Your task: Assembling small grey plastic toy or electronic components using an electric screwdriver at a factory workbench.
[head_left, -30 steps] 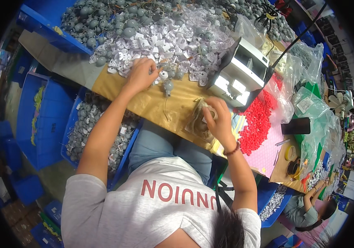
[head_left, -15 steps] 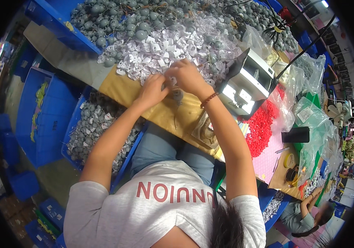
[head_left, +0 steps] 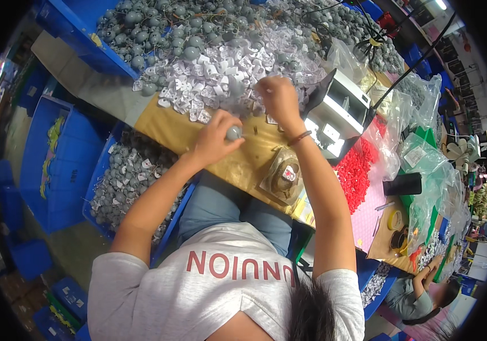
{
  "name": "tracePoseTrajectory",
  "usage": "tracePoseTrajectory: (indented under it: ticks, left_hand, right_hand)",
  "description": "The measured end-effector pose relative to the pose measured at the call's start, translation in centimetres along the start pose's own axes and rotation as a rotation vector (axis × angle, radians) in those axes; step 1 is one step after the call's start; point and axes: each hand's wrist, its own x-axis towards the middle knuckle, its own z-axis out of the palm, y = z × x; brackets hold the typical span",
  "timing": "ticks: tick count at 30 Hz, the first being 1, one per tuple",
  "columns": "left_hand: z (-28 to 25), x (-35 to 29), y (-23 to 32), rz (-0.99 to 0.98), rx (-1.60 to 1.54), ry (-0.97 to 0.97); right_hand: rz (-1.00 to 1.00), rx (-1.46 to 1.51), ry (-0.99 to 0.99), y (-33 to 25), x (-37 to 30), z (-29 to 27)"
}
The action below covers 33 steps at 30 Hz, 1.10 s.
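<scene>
My left hand (head_left: 216, 139) is closed around a grey ball-shaped part (head_left: 233, 133), held low over the brown-papered table edge. To its right my right hand (head_left: 280, 101) is raised beside the heap of white plastic pieces (head_left: 215, 74). Its fingers are bent and partly smeared, so whether they hold anything is unclear. Left of those fingers, a blurred grey shape (head_left: 236, 88) appears in front of the white pieces. Below my right hand, a clear bag with a brown ring-shaped roll (head_left: 280, 177) lies on the brown paper (head_left: 232, 173).
Grey ball parts with wires (head_left: 192, 42) are heaped at the back. A white device (head_left: 340, 111) stands at right, near red pieces (head_left: 352, 173) and a dark phone (head_left: 402, 184). A blue bin (head_left: 93, 196) of grey parts sits left of my legs. Another person (head_left: 417, 298) works at far right.
My hands have come apart: the right moved right, the left slightly down and right. The grey part hanging below my hands is gone from there. The bagged roll is now more exposed.
</scene>
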Motion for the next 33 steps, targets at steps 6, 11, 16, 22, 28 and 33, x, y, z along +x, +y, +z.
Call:
tracePoseTrajectory:
  ticks: [6,11,16,22,28,33]
  left_hand:
    - [0.6,1.3,-2.3,-0.199,0.290,-0.001]
    - [0.2,3.8,5.4,0.169,0.027,0.324]
    - [2.7,0.6,10.2,-0.025,-0.450,-0.340]
    - [8.0,-6.2,7.6,-0.610,-1.077,-0.483]
    - [8.5,-7.8,5.6,-0.644,-0.867,-0.386]
    - [7.5,-7.3,6.4,-0.470,-0.598,-0.302]
  right_hand:
    - [0.273,0.528,0.243,-0.8,1.3,-6.9]
    - [0.430,0.571,-0.187,-4.0,-3.4,-14.4]
    - [0.815,1.318,-0.432,-5.4,-10.2,-16.6]
    - [0.766,0.508,-0.121,-2.6,-20.2,-11.4]
    - [0.273,0.137,-0.005,-2.0,-22.0,-9.5]
    - [0.196,0.054,-0.056,-1.7,-21.6,-8.2]
